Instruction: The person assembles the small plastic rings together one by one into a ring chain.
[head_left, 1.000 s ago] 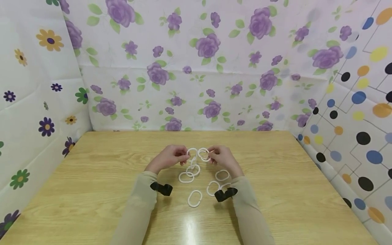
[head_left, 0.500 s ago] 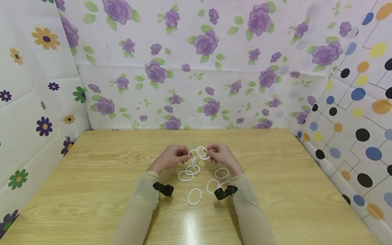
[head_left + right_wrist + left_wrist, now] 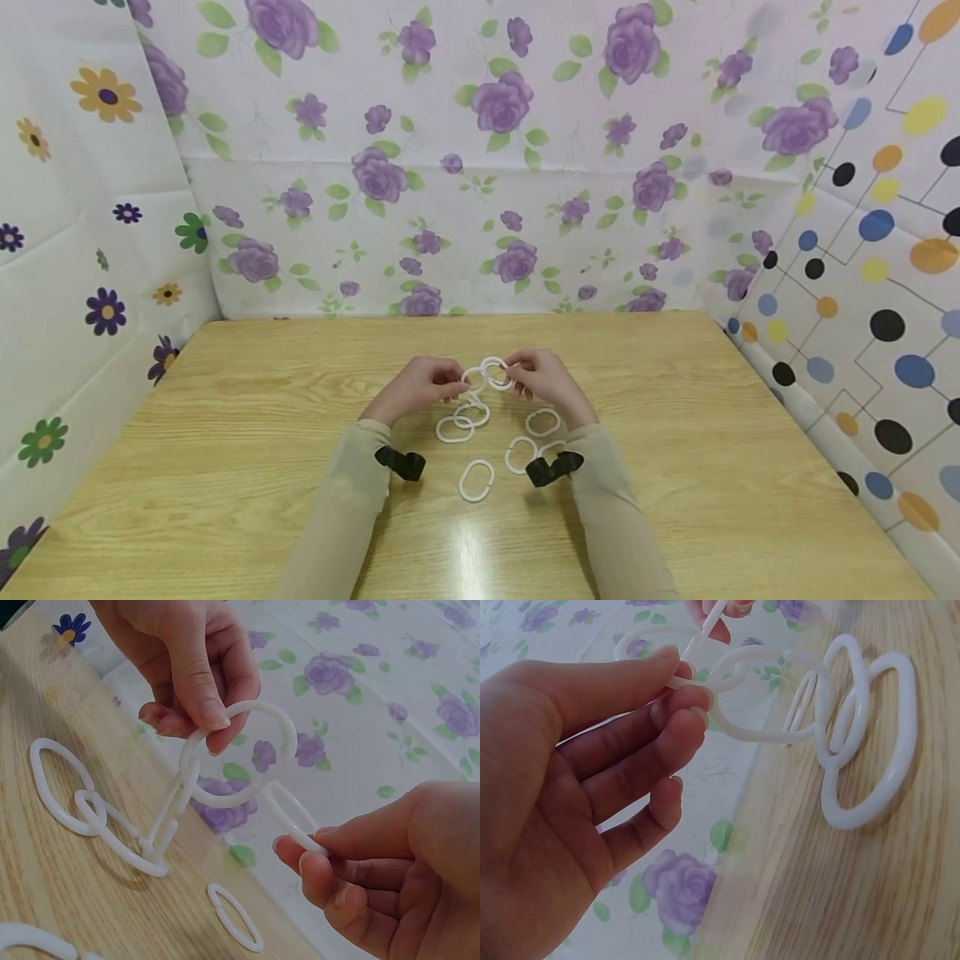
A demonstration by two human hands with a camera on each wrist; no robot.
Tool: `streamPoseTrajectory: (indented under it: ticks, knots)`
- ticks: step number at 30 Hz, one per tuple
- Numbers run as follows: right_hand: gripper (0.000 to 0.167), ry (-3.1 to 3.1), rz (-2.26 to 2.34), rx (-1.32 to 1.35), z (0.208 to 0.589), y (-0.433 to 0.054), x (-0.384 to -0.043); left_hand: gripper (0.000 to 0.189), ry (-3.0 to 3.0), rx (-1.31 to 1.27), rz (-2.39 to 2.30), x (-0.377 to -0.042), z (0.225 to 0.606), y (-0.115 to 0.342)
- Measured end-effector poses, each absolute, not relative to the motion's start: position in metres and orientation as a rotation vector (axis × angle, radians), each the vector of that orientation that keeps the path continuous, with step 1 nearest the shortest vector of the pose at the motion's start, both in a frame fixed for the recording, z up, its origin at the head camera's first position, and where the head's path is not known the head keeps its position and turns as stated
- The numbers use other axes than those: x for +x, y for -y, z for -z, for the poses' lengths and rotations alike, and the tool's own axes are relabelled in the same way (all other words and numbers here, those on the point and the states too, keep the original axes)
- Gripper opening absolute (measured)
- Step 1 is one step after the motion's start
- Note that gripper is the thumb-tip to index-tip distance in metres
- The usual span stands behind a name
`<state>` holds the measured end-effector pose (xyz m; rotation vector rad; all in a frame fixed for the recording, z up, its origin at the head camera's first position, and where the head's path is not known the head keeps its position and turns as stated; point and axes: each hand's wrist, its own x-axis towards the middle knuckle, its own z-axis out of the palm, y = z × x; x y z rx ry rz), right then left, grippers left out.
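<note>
**Q:** What is placed nearest the viewer?
**A:** On the light wood-grained table [image 3: 262, 483], a single white plastic oval link [image 3: 472, 500] is laid by itself. Its place on the wood is unchanged.

**Q:** What is found just beyond?
**A:** To the right, three loose white plastic links [image 3: 507, 458] are scattered, one partly hidden by the black wrist mount [image 3: 553, 469] on the right sleeve. To the left, a white plastic chain [image 3: 909, 724] of hooked links is rested on the wood, its far end raised.

**Q:** How are the hands shown?
**A:** Apart from each other. The chain's raised end link [image 3: 292, 746] is pinched by the left hand [image 3: 420, 386]; a separate white link [image 3: 302, 841] is pinched by the right hand [image 3: 547, 385].

**Q:** What has been altered?
**A:** One second earlier, the held links were seen side by side; now they are overlapped in the head view. Whether they are hooked together cannot be told.

**Q:** And farthest?
**A:** White cloth [image 3: 450, 225] printed with purple roses is hung.
</note>
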<state>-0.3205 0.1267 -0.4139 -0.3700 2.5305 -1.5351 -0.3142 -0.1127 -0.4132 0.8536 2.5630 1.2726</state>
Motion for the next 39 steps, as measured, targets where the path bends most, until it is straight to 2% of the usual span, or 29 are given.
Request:
streamPoseTrajectory:
  ticks: [14,24,30,39]
  knots:
    - [0.025,-2.515,1.561,-0.474,0.410,-0.120,-0.318,0.011,-2.560,0.856,-1.260,-0.312,0.411,0.111]
    - [0.020,-2.522,1.755,-0.427,0.399,-0.120,-0.315,0.018,-2.498,0.869,-1.248,-0.312,0.412,0.110]
    - [0.022,-2.498,1.833,-0.516,0.387,-0.121,-0.310,0.024,-2.493,0.861,-1.260,-0.313,0.414,0.107]
    - [0.015,-2.653,1.624,-0.763,0.383,-0.117,-0.306,0.034,-2.517,0.792,-1.240,-0.311,0.411,0.106]
